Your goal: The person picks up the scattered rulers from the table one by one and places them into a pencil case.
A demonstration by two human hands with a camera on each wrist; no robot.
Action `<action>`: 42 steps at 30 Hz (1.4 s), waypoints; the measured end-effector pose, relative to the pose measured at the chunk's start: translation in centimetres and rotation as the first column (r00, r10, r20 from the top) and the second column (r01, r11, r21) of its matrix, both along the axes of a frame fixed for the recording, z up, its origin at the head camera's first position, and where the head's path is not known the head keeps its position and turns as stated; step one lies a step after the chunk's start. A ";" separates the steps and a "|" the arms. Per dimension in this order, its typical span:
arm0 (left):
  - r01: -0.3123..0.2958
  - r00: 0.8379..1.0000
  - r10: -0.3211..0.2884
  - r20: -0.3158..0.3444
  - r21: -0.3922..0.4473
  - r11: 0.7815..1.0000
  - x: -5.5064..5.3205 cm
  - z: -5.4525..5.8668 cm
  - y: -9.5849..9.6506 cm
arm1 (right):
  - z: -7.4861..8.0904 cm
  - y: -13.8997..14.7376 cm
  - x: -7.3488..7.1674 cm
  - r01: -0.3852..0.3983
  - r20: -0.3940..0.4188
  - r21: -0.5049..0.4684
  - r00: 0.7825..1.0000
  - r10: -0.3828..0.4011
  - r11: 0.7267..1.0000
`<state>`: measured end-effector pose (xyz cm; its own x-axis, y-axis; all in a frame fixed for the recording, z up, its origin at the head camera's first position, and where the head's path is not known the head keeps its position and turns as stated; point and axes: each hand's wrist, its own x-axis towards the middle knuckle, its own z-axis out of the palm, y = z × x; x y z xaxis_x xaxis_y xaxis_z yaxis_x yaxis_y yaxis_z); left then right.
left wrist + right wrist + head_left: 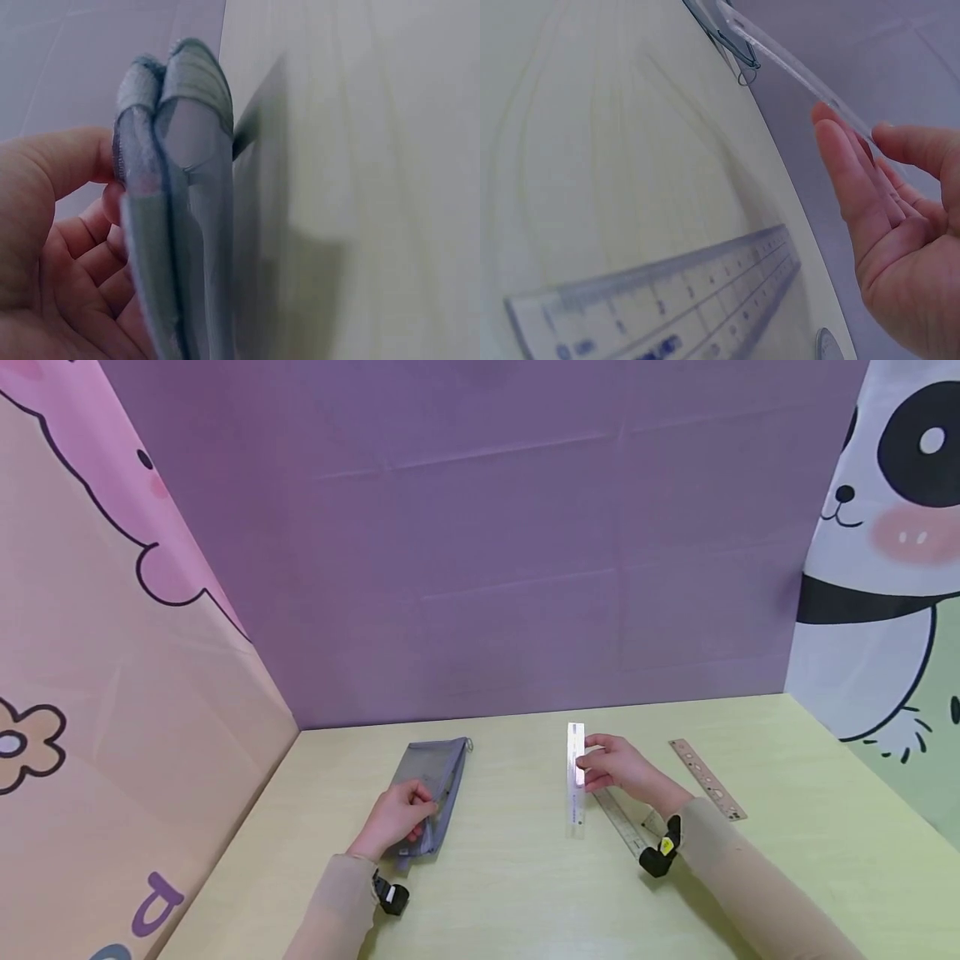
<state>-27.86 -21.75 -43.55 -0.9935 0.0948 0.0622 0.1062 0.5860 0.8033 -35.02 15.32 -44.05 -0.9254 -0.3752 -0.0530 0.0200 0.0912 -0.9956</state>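
On the left of the table, my left hand pinches the edge of a grey-blue mesh zipper pouch. The left wrist view shows the pouch edge-on between thumb and fingers, its sides slightly parted; its contents cannot be made out. My right hand holds a clear ruler between thumb and fingertips, raised off the table in the right wrist view. Below that hand a second clear ruler lies flat, with centimetre marks visible up close.
A pink stencil ruler with cut-out shapes lies to the right. Beside my right wrist is a small clear piece, partly hidden. The pale wooden table meets a purple backdrop behind and printed side panels.
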 end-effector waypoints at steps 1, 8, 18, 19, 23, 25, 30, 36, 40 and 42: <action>-0.003 1.000 0.003 0.003 0.000 1.000 0.0 0.0 0.0 | 0.0 -0.1 0.0 0.000 0.002 -0.001 1.000 0.000 1.000; 0.002 1.000 -0.002 0.004 -0.014 1.000 -0.4 -0.2 -0.1 | -0.5 -0.7 -0.3 0.006 0.013 0.022 1.000 -0.006 1.000; 0.005 1.000 -0.004 0.015 -0.010 1.000 -0.2 -0.4 -0.2 | -0.6 -1.4 -0.6 -0.018 0.016 0.008 1.000 0.018 1.000; 0.003 1.000 -0.003 0.017 -0.011 1.000 -0.2 -0.5 -0.2 | -0.6 -1.5 -0.6 -0.026 0.018 0.003 0.999 0.026 1.000; 0.002 1.000 -0.002 0.015 -0.014 1.000 0.0 -0.5 -0.1 | -0.5 -1.7 -0.5 -0.049 0.011 0.000 0.999 0.049 0.999; 0.000 1.000 0.000 0.013 -0.014 1.000 0.0 -0.5 0.0 | -0.4 -1.7 -0.4 -0.054 0.005 0.001 0.999 0.054 0.999; -0.009 1.000 0.009 0.009 -0.008 1.000 -0.1 -0.4 0.2 | -0.3 -2.2 -0.4 -0.079 0.017 -0.008 0.997 0.079 0.997; -0.014 1.000 0.014 0.008 0.000 1.000 -0.2 -0.4 0.2 | -0.6 -3.1 -0.5 -0.111 0.025 -0.023 0.993 0.111 0.994; -0.010 1.000 0.010 0.009 0.003 1.000 -0.2 -0.5 0.1 | -0.9 -3.9 -0.6 -0.116 0.029 -0.028 0.993 0.117 0.993; -0.005 1.000 0.005 0.005 0.003 1.000 -0.2 -0.5 0.1 | -1.0 -4.3 -0.6 -0.119 0.027 -0.027 0.992 0.120 0.993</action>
